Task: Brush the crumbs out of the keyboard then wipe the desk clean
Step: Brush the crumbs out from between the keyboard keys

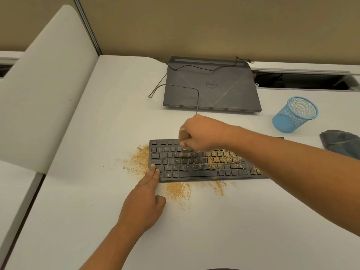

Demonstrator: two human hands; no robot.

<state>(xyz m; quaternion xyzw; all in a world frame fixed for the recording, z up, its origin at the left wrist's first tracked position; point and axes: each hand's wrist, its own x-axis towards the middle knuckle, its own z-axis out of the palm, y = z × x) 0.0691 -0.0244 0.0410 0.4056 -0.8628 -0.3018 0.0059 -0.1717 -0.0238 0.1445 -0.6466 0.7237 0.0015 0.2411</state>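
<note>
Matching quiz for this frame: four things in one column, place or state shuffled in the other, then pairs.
1 brush
2 left hand
3 Dell laptop
4 mesh pen cup

a closed, at the desk's back
b blue, right of the laptop
c fingertips on the keyboard's left end
d gripped by the right hand over the keys

Pairs: 1-d, 2-c, 3-a, 4-b

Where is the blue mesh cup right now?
In the head view, the blue mesh cup sits at the right of the desk, beside the closed laptop and just behind the grey cloth.
</note>
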